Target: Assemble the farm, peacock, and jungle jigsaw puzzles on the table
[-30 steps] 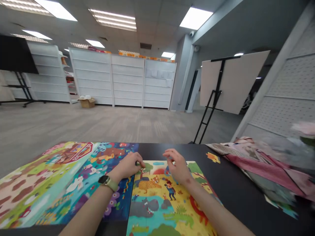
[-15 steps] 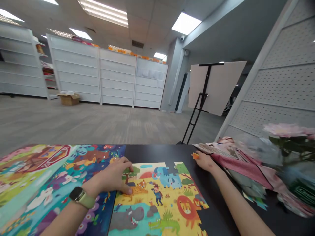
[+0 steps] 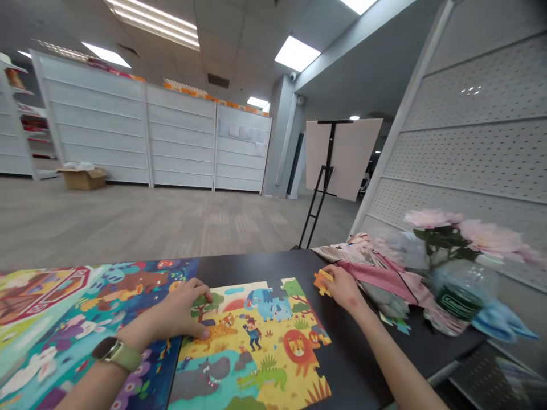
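Observation:
A partly assembled jigsaw puzzle (image 3: 273, 341) with a lion, elephants, a hippo and a crocodile lies flat on the dark table. Its right edge is uneven, and a gap shows at the top between the elephants and the upper-right corner. My left hand (image 3: 186, 310) rests at the puzzle's left edge, thumb and fingers apart, holding nothing. Beyond the puzzle's upper-right side, my right hand (image 3: 343, 289) pinches an orange puzzle piece (image 3: 323, 282) close to the tabletop, apart from the puzzle.
Colourful picture boards (image 3: 89, 319) cover the table's left side. At the right lie a pink cloth (image 3: 384, 276), a few loose puzzle pieces (image 3: 399, 324), a green-labelled bottle (image 3: 459, 302) with pink flowers (image 3: 491, 236), and a blue cloth (image 3: 506, 319). An easel (image 3: 327, 165) stands beyond the table.
My view has turned right, so the scene sits further left. My right hand has shifted slightly nearer to me with the orange puzzle piece, which shows more fully. My left hand stays at the puzzle's edge.

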Demonstrator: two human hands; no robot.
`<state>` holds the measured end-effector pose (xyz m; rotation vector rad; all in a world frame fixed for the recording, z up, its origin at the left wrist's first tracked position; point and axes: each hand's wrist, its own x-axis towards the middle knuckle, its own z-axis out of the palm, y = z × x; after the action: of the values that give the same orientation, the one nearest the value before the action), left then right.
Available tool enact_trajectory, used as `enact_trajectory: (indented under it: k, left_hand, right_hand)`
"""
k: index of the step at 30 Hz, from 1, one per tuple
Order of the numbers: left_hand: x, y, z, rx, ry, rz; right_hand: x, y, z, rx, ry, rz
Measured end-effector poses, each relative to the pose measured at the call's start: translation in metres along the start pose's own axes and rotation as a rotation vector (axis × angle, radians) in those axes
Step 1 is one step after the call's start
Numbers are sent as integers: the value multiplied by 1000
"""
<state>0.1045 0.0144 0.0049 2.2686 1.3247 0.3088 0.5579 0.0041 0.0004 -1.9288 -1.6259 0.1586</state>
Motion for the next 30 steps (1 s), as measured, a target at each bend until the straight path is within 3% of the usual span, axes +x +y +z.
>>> enact_trajectory:
  k: [4,6,9,13,18,22,25,27,30]
  left_hand:
    - [2,-2,2,22,8,-9]
    - [3,-2,2,44,6,-11]
    - [2,-2,3,66,24,-3]
    - [0,-5,3,83,38,6]
    - [1,0,5,129,89,30]
    - [0,35,28,189,222,113]
    - [-2,63,53,219,237,339]
    - [-3,73,66,226,221,449]
    - [-5,75,73,232,242,457]
  right_hand:
    - [-81,-9,-19,180,-40,-44]
    - [-118,-13,-18,431,-98,15]
    - [-150,-18,-6,560,-148,97]
    - [-154,-16,6,495,-168,139]
    - [-143,3,5,9,-4,34]
    - [-148,12,7,-125,-28,-94]
    - [-157,8,13,-139,-29,-120]
    - [-161,5,14,-126,-2,-149]
    - [-155,21,2,-64,64,-161]
